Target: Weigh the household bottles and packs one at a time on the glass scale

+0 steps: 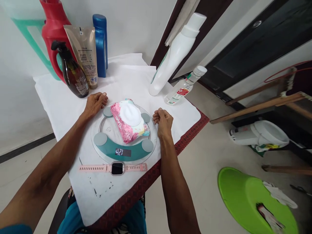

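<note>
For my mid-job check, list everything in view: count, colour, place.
table cover: 1, dark red, centre
sheet: at least 1, white, on table cover
scale: 1, clear and green, on sheet
wipes pack: 1, pink and white, on scale
watch: 1, pink strap, front
pump bottle: 1, dark brown, back left
tube: 1, beige, back left
blue bottle: 1, blue, back left
jug: 1, red, back left
handle: 1, pale green, back left
white bottle: 1, white, back right
clear bottle: 1, clear, back right
door: 1, black, upper right
wooden bars: several, brown, right
bucket: 1, white, right
tub: 1, lime, lower right
cloths: 2, whitish, lower right
sleeve: 1, blue, lower left
left hand: 1, bare, beside scale
right hand: 1, bare, beside scale
</note>
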`<state>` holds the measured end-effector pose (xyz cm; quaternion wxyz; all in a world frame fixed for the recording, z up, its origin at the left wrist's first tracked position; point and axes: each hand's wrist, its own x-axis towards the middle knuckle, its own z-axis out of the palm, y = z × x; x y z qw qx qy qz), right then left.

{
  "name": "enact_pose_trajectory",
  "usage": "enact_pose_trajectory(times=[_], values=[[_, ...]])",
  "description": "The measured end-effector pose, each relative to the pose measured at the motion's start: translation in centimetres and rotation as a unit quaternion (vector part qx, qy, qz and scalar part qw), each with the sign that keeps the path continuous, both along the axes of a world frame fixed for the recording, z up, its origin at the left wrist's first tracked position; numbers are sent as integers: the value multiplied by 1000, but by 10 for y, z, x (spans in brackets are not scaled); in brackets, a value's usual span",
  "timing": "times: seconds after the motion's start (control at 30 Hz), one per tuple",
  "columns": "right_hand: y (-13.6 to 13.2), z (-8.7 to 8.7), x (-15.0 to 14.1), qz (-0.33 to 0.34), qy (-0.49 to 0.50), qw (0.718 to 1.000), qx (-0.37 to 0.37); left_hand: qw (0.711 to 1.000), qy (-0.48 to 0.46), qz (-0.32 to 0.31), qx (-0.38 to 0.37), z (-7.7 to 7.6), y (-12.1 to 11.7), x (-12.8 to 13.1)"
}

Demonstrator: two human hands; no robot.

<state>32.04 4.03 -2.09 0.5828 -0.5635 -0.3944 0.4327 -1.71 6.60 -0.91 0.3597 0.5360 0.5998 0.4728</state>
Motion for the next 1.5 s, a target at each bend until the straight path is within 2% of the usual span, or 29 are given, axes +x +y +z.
enact_pose_trajectory(times=[0.1,0.17,0.2,0.27,0.37,0.43,0.57,0.63,0.7,0.77,0.9,1.03,1.17,1.27,1.33,1.4,1.5], values=[[0,1,-2,-13,8,1000,6,1000,-11,1,-3,11,-9,-3],[1,2,-4,-14,2,1000,11,999,3,-18,28,30,-23,-8],[1,2,-4,-12,0,1000,14,997,26,-47,48,42,-32,-9],[2,1,-5,-5,-3,1000,23,980,111,-144,75,68,-50,-10],[5,-1,-6,-8,1,999,31,910,280,-291,96,98,-69,0],[6,0,-6,-14,10,999,30,854,374,-344,110,104,-70,13],[6,4,-7,-18,28,999,24,759,507,-389,124,99,-51,38],[5,6,-7,-18,31,999,23,722,544,-406,135,99,-40,47],[4,7,-7,-17,32,999,24,701,560,-416,148,104,-31,54],[4,7,-7,-14,35,999,25,692,564,-420,162,111,-25,58],[6,6,-7,-13,36,999,24,700,540,-428,185,116,-22,61],[5,9,-7,-12,31,999,15,751,498,-391,190,119,-31,53],[3,13,-6,5,38,999,15,801,480,-328,142,141,-31,39],[2,15,-6,9,36,999,15,834,494,-217,116,161,-6,32],[3,15,-6,7,31,999,15,841,509,-149,110,167,22,32],[3,15,-6,6,25,1000,13,843,523,-87,90,165,52,37],[3,16,-4,10,9,1000,14,852,523,23,21,153,93,48]])
